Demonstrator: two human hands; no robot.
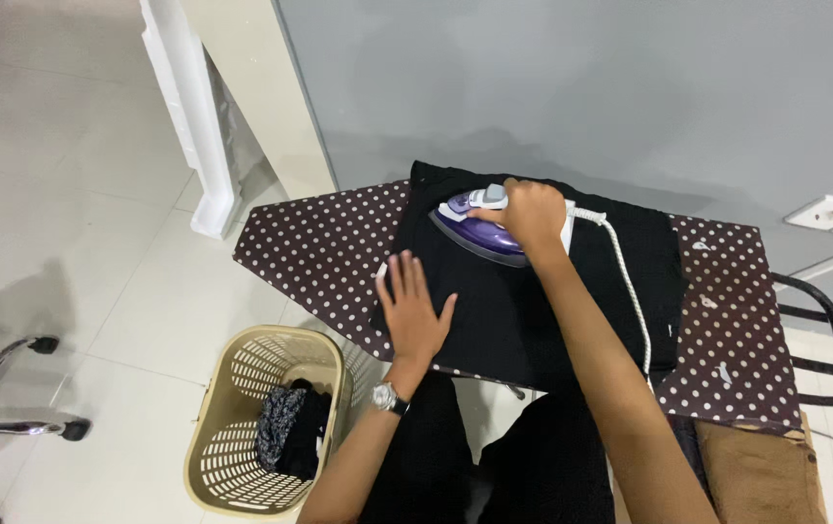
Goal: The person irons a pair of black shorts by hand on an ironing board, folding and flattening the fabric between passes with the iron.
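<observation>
**Ironing a black cloth on a spotty board**

The right hand point(533, 212) is wrapped around the handle of a purple and white iron point(479, 225). The hand hides most of the handle. The iron sits on a black cloth point(533, 311) near the far edge of the ironing board point(319, 247). The left hand point(411, 312) lies flat with its fingers spread wide, pressing the cloth near the board's near edge. A watch point(386, 397) is on that wrist. A white cord point(630, 291) runs from the iron across the cloth and goes out of sight past the near edge. A cream laundry basket point(242, 408) stands on the floor beside the board, with dark clothes point(290, 432) inside that are hard to make out.
</observation>
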